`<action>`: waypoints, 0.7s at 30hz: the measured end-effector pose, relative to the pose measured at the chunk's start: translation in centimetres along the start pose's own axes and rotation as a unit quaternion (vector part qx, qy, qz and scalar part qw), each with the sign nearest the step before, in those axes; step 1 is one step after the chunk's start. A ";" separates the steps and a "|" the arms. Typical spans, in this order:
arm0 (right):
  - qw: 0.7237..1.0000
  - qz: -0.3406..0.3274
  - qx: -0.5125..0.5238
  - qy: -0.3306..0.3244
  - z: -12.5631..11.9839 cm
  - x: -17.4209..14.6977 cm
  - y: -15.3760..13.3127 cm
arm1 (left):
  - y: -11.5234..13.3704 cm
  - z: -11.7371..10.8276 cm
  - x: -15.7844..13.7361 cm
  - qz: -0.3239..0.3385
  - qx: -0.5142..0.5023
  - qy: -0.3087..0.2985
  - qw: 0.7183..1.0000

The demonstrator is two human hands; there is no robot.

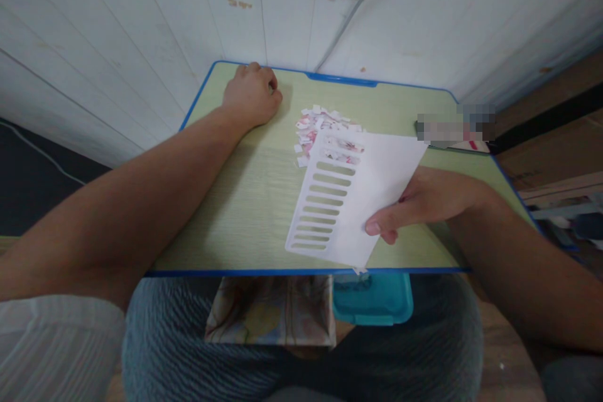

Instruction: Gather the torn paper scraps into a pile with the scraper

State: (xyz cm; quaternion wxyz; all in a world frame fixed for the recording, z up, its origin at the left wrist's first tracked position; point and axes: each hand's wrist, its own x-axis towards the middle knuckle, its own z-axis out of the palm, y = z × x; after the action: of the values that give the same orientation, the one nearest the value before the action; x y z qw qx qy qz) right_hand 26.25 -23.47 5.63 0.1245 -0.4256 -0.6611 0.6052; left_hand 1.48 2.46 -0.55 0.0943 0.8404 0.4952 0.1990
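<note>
A white card (389, 166) with a column of rounded slots tilts above the table, gripped at its right side by my right hand (409, 204). My thumb lies on its face and the other fingers go behind it. Pinkish printed paper shows through the top slots, while the table shows through the lower ones. Partly covered by the card's upper left corner is a heap of small pink and white paper pieces (308, 132). My left hand (252, 94) rests on the far left of the table, loosely closed, with nothing visible in it.
The small table (235, 201) has a pale green top and blue edging. A dark flat object (452, 146), partly blurred out, lies at its back right. Below the front edge are a patterned fabric-like box (271, 314) and a teal plastic container (377, 301). A white plank wall stands behind.
</note>
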 end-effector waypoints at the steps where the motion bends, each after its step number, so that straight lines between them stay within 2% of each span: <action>1: 1.000 0.002 0.007 -0.004 0.0 0.0 0.0 | -0.1 0.1 0.1 0.002 -0.002 0.001 1.000; 5: 1.000 0.002 0.020 0.012 -0.5 -0.1 0.1 | -0.1 0.0 0.1 0.007 -0.007 -0.001 1.000; 11: 1.000 -0.017 -0.006 0.009 -0.9 0.0 0.6 | 0.7 -0.5 -0.4 -0.006 0.043 -0.007 0.999; 17: 1.000 0.003 0.005 -0.025 -0.3 0.0 0.3 | 1.0 -0.6 -0.6 -0.008 0.041 -0.013 0.999; 19: 1.000 -0.008 0.011 -0.015 -0.3 -0.2 0.0 | 1.0 -0.6 -0.6 -0.010 0.047 -0.017 0.999; 21: 0.999 -0.031 0.014 0.024 -0.4 -0.2 0.0 | 1.1 -0.7 -0.6 -0.010 0.053 -0.017 0.998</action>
State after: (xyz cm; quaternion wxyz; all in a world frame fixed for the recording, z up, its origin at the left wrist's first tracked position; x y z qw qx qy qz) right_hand 26.64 -23.35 5.84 0.1654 -0.4174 -0.6622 0.5999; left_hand 1.80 1.40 0.30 0.0598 0.8423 0.5122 0.1568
